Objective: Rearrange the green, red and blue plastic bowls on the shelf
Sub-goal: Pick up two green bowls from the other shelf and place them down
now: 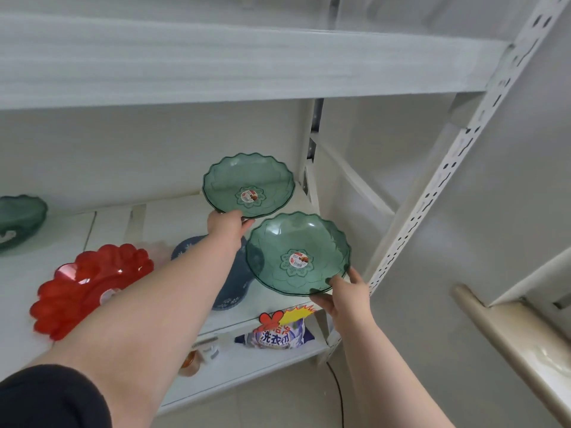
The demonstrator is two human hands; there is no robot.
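Two green scalloped plastic bowls hang tilted above the right end of the white shelf (117,223). My left hand (224,223) grips the near rim of the far green bowl (248,183). My right hand (347,293) holds the lower right rim of the near green bowl (298,253). Each bowl has a round sticker in its middle. A red flower-shaped bowl (86,282) lies on the shelf at the left. Partly hidden under my left forearm is a blue bowl (238,285) with white flowers. A third green bowl (18,220) sits at the far left edge.
Another white shelf board (216,63) runs close overhead. A perforated white upright (457,156) stands at the right. On the lower shelf lie a blue and white bag (278,336) with a red and yellow tag and an orange jar (190,361). A beige rail (509,332) crosses at the right.
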